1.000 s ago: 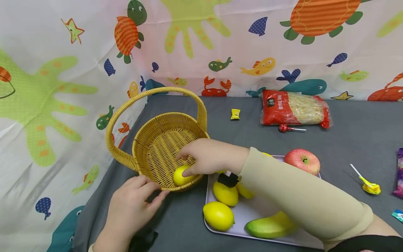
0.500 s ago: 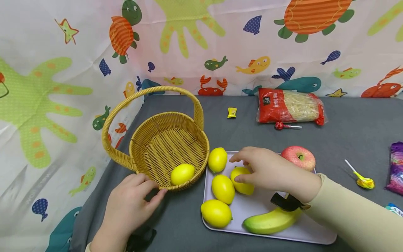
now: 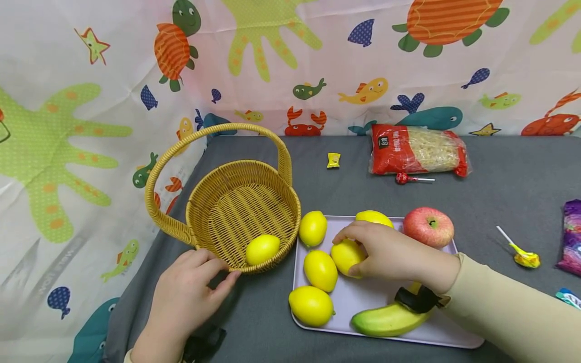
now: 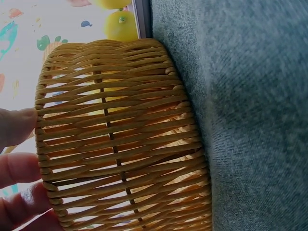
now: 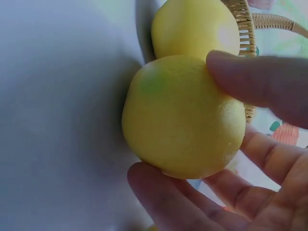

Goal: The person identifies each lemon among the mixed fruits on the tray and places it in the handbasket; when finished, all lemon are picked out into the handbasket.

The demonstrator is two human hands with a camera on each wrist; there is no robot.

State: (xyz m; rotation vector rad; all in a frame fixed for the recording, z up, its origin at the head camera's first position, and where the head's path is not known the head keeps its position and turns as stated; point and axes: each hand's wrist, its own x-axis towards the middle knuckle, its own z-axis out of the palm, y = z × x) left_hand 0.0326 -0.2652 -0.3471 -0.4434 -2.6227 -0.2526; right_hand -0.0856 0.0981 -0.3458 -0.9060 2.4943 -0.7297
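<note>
My left hand [image 3: 188,290] pinches the near rim of a wicker basket [image 3: 199,201], with thumb and fingers at the rim in the left wrist view. Inside the basket lies one lemon [image 3: 263,249]. On the lilac tray [image 3: 363,302], my right hand [image 3: 395,249] grips a lemon [image 5: 183,118], thumb on one side and fingertips on the other. Beside that fruit sits another lemon [image 3: 320,270]. More lemons rest along the tray's left side and at its back, one partly hidden behind the right hand.
A banana [image 3: 390,320] and an apple [image 3: 428,227] share the tray. Farther back lie a red noodle packet [image 3: 417,151], a red lollipop [image 3: 403,178] and a yellow candy [image 3: 333,160]. At right are a yellow lollipop [image 3: 526,258] and a purple packet [image 3: 573,237].
My right hand has left the lemon in the basket, moved right to the tray and taken hold of another lemon. The left hand has stayed at the basket rim.
</note>
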